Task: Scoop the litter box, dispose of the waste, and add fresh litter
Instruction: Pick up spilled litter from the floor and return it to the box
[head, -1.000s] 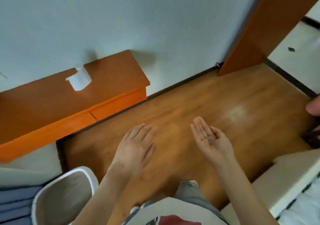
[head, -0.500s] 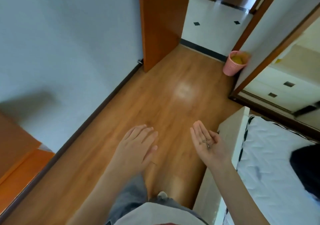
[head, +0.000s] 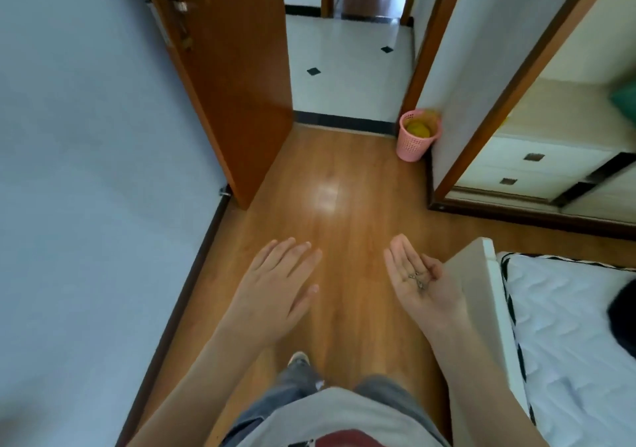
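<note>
Waste, what looks like a few dark bits, lies in my cupped, open right hand (head: 421,283), left hand (head: 275,291) flat and empty, with the bin (head: 414,140) well ahead, nearer the right.

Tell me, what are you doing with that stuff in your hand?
A person stands on the wooden floor with the right hand held palm up, cupping a few small dark bits. The left hand is open, palm down, holding nothing. A pink bin stands ahead by the doorway.
</note>
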### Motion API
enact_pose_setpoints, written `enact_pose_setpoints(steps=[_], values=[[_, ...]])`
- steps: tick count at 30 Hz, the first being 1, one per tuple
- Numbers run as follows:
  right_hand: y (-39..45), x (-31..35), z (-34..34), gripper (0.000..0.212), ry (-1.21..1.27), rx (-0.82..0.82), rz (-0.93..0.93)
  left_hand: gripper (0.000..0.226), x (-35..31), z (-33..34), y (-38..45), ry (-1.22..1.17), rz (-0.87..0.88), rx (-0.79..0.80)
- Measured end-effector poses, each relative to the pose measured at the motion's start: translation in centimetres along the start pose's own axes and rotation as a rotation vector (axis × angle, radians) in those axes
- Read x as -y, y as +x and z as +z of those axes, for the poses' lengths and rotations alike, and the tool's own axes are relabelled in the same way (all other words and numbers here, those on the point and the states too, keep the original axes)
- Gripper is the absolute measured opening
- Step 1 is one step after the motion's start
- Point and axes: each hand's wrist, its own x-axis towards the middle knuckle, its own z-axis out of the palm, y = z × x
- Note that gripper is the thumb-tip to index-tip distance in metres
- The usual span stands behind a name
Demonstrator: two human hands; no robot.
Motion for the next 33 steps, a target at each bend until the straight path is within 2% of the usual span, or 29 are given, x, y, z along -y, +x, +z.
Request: enact_pose_setpoints(steps=[5,11,16,24,33], values=[[4.6,1.5,5.2,0.044,0.045,-0.006,-0.085,0.046,4.9,-1.7,11.5,-0.001,0.143,-0.003],[11.8,7.5,9.3,0.041,0.074,-0.047,-0.18,0.049,4.9,0.7,23.5,-0.033,0.248,0.061],[19.0,15.2,14.2,0.042,0.132,-0.058,-0.185,0.048,3.7,2.5,34.2,-0.034,0.269,0.058],[27.3,27.2,24.8,0.043,0.143,-0.049,-0.191,0.046,2.6,1.3,52.3,-0.059,0.273,0.022],[36.6,33.9,31.9,0.042,0.197,-0.124,-0.248,0.037,3.2,4.0,67.4,-0.126,0.369,-0.066]])
